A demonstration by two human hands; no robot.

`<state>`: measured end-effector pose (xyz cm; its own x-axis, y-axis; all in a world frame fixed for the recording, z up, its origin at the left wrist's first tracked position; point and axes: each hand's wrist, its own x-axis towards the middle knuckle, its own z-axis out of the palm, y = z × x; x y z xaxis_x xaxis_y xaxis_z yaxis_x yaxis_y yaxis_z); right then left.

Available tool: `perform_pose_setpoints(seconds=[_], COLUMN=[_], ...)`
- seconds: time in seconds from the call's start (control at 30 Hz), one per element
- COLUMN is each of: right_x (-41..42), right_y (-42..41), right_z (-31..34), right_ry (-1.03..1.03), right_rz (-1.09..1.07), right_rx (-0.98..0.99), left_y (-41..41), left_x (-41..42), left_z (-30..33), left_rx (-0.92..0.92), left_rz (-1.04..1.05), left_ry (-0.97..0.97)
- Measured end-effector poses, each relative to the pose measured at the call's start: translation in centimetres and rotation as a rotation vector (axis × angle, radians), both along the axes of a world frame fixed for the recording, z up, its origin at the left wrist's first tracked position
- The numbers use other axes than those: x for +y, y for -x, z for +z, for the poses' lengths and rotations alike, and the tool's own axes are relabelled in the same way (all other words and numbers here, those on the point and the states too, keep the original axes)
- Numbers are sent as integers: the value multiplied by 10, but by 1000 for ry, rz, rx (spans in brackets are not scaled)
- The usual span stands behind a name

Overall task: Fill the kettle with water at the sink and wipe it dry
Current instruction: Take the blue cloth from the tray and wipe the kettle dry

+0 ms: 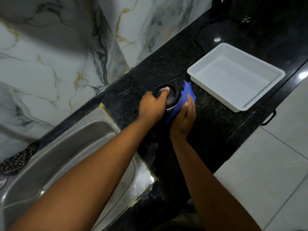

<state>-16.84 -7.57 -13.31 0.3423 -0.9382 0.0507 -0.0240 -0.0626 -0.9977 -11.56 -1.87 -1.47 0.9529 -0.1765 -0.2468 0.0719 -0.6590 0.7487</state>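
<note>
Counter point(208, 130): fingers point(165, 92) gripping kettle point(171, 97).

Kettle point(170, 97): dark glossy lid, polished metal band below. Cloth point(186, 92): blue soft fabric, ragged matt edge. Countertop point(216, 130): black speckled stone, polished, carrying light reflections. Sink point(70, 150): brushed stainless steel, dull sheen, rough yellowed sealant at the rim. Tray point(236, 75): white smooth plastic, slight gloss. Wall point(50, 55): glossy marble-look tile, grey and gold veins
</note>
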Motion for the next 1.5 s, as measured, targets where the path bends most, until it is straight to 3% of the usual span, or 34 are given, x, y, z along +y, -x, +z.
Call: perform_pose_setpoints(seconds=[0.13,0.33,0.5,0.67,0.83,1.03,1.2,1.37,1.5], right_x=[-15,-13,-35,-42,-67,-83,-79,-73,-63], right_y=[16,8,24,14,24,28,21,12,16], right_z=[-17,0,-16,-1,-8,-14,-9,14,7], right_ry=[-323,-30,-377,-181,-410,-343,-409,-304,-238], right_rz=[50,159,238,379,457,579,586,636,645], right_rx=[-13,-20,8,-83,37,96,48,-39,13], left_y=[0,2,2,0,2,14,27,13,6], left_x=[1,0,1,2,2,-5,-17,-5,5], left_z=[0,3,1,-1,6,12,4,1,0], left_rx=[16,-25,-20,-52,-48,-271,-240,-266,-297], left_rz=[-22,-30,-39,-66,-129,-281,-220,-337,-441], left_ry=[-8,-13,-8,-43,-77,-377,-376,-417,-437])
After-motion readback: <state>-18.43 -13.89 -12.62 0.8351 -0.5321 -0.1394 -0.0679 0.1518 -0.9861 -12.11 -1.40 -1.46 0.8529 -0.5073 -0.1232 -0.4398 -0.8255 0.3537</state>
